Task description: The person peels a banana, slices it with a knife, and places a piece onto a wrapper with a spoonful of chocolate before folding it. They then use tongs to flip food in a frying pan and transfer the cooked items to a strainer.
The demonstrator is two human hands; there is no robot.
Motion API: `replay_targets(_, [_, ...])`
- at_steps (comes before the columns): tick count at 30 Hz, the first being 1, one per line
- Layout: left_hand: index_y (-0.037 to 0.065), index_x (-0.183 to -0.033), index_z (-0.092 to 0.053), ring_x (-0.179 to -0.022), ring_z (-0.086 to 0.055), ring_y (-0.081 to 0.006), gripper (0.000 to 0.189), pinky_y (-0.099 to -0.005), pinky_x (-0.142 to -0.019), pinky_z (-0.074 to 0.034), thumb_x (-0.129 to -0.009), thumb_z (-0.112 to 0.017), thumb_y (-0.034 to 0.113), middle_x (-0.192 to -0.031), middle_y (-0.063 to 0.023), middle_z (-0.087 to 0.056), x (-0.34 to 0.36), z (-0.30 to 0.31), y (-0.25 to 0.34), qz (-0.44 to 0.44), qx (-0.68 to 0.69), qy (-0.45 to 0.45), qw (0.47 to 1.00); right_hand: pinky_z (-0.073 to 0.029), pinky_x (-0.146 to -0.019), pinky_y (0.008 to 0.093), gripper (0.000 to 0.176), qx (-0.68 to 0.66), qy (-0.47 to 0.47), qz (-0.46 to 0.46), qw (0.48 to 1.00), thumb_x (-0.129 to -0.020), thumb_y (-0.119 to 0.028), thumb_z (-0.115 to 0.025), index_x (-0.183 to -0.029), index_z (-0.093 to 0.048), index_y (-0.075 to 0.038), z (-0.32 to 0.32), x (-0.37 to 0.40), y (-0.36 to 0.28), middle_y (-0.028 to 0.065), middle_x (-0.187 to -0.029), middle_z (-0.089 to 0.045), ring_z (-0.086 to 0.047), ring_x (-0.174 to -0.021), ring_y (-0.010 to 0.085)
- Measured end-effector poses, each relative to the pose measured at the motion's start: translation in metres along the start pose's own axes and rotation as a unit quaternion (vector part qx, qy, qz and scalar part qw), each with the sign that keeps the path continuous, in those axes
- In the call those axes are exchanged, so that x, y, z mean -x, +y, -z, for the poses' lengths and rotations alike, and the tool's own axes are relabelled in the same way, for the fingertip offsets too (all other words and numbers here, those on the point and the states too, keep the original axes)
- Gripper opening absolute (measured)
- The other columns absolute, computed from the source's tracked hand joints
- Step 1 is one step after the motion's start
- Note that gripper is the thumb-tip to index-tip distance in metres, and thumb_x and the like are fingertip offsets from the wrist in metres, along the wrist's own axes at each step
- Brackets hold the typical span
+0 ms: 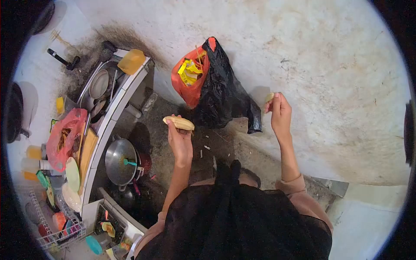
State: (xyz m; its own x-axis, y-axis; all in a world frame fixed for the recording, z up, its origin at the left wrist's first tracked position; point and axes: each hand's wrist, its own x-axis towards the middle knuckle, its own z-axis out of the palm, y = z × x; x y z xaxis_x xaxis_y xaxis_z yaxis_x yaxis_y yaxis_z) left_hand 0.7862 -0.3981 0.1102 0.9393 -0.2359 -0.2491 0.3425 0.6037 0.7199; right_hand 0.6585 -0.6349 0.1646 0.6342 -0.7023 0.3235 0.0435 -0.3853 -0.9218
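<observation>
A pale yellow, long piece of food [179, 123], which looks like a peeled banana, lies across the fingers of my left hand [180, 145], held between thumb and fingers. To the right, near the wall, my right hand [279, 113] is raised with its fingers pinched on a small pale green-yellow piece [269, 97]. Between and beyond my hands hangs a black plastic bag [219, 91]. Beside it on the left is a red bag [189, 86] with a yellow wrapper [190, 73] inside.
On the left, a tiled counter [113, 113] bears pans, a red plastic bag [65, 138], a cutting board [88, 147] and plates. Below it stands a large metal pan [121, 161] with a teal utensil. A dish rack [58, 225] is at the lower left.
</observation>
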Motion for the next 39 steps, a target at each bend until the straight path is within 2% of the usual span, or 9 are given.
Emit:
replay_targets(6, [0.006,-0.128,-0.036,-0.104,-0.046,-0.0171,0.053,-0.0339,-0.088,-0.041,-0.091,-0.044,0.043,-0.117,-0.0083,-0.045,0.008,0.004,0.001,-0.005,-0.023,0.000,1.000,-0.052,-0.063,0.0264,0.034,-0.185,-0.052,-0.094,0.977,-0.097,-0.023,-0.032,-0.085,-0.053,0.001,-0.041,-0.019,-0.009,0.0110,-0.077,-0.063,-0.062,-0.070,0.0150])
replay_targets(9, [0.005,-0.128,-0.036,-0.105,-0.046,-0.0172,0.053,-0.0339,-0.088,-0.041,-0.091,-0.044,0.042,-0.117,-0.0085,-0.045,0.013,0.000,0.006,-0.009,-0.031,0.008,0.999,-0.052,-0.065,0.0279,0.035,-0.249,-0.010,-0.091,0.964,-0.097,-0.024,-0.031,-0.092,-0.055,0.001,-0.063,-0.031,-0.015,0.0129,-0.083,-0.063,-0.063,-0.073,0.0174])
replay_targets(13, [0.006,-0.127,-0.037,-0.105,-0.046,-0.0171,0.051,-0.0340,-0.087,-0.042,-0.092,-0.043,0.041,-0.117,-0.0085,-0.045,0.015,0.003,0.012,-0.016,-0.025,0.012,0.999,-0.051,-0.065,0.0265,0.036,-0.098,0.037,0.009,0.994,-0.096,-0.023,-0.035,-0.085,-0.057,0.004,-0.075,-0.041,-0.018,0.0110,-0.076,-0.064,-0.063,-0.071,0.0156])
replay_targets(16, [0.006,-0.127,-0.038,-0.104,-0.046,-0.0171,0.049,-0.0342,-0.086,-0.042,-0.092,-0.043,0.040,-0.117,-0.0085,-0.045,0.013,0.010,0.011,-0.027,-0.029,0.002,0.999,-0.050,-0.064,0.0291,0.036,0.052,-0.044,0.002,0.998,-0.093,-0.022,-0.040,-0.076,-0.057,0.005,-0.073,-0.049,-0.013,0.0133,-0.072,-0.064,-0.063,-0.068,0.0189])
replay_targets(19, [0.007,-0.126,-0.039,-0.104,-0.046,-0.0174,0.047,-0.0345,-0.086,-0.042,-0.092,-0.043,0.040,-0.117,-0.0089,-0.045,0.013,0.008,0.012,-0.025,-0.029,0.015,0.999,-0.050,-0.061,0.0335,0.033,0.355,-0.035,0.139,0.924,-0.090,-0.021,-0.045,-0.072,-0.058,0.002,-0.072,-0.051,-0.004,0.0155,-0.071,-0.063,-0.063,-0.064,0.0251])
replay_targets(24, [0.006,-0.126,-0.038,-0.105,-0.045,-0.0177,0.048,-0.0353,-0.087,-0.041,-0.092,-0.042,0.039,-0.118,-0.0099,-0.044,0.015,0.004,0.013,-0.019,-0.030,0.017,0.999,-0.051,-0.055,0.0371,0.021,0.530,-0.080,0.095,0.839,-0.082,-0.014,-0.050,-0.070,-0.062,-0.002,-0.075,-0.043,0.033,0.0159,-0.070,-0.063,-0.063,-0.061,0.0310])
replay_targets(28, [0.005,-0.127,-0.037,-0.106,-0.045,-0.0180,0.049,-0.0359,-0.088,-0.041,-0.093,-0.042,0.040,-0.119,-0.0102,-0.043,0.014,0.006,0.012,-0.011,-0.039,0.003,0.999,-0.052,-0.057,0.0372,0.016,0.585,-0.160,0.081,0.791,-0.077,-0.011,-0.052,-0.070,-0.064,-0.003,-0.070,-0.041,0.057,0.0168,-0.070,-0.063,-0.063,-0.064,0.0327])
replay_targets(31, [0.005,-0.127,-0.036,-0.107,-0.044,-0.0183,0.049,-0.0361,-0.089,-0.041,-0.093,-0.042,0.040,-0.120,-0.0102,-0.043,0.014,0.007,0.014,-0.011,-0.047,0.001,0.999,-0.051,-0.058,0.0373,0.018,0.560,-0.157,0.063,0.811,-0.076,-0.017,-0.056,-0.070,-0.064,-0.002,-0.058,-0.029,0.038,0.0163,-0.077,-0.063,-0.063,-0.067,0.0317])
replay_targets(39, [0.005,-0.127,-0.037,-0.108,-0.044,-0.0177,0.050,-0.0353,-0.090,-0.040,-0.092,-0.043,0.040,-0.120,-0.0094,-0.043,0.013,0.009,0.012,-0.010,-0.038,-0.004,0.999,-0.051,-0.059,0.0387,0.024,0.518,-0.182,0.146,0.823,-0.072,-0.023,-0.062,-0.077,-0.060,0.000,-0.031,-0.028,0.005,0.0120,-0.082,-0.057,-0.061,-0.071,0.0279])
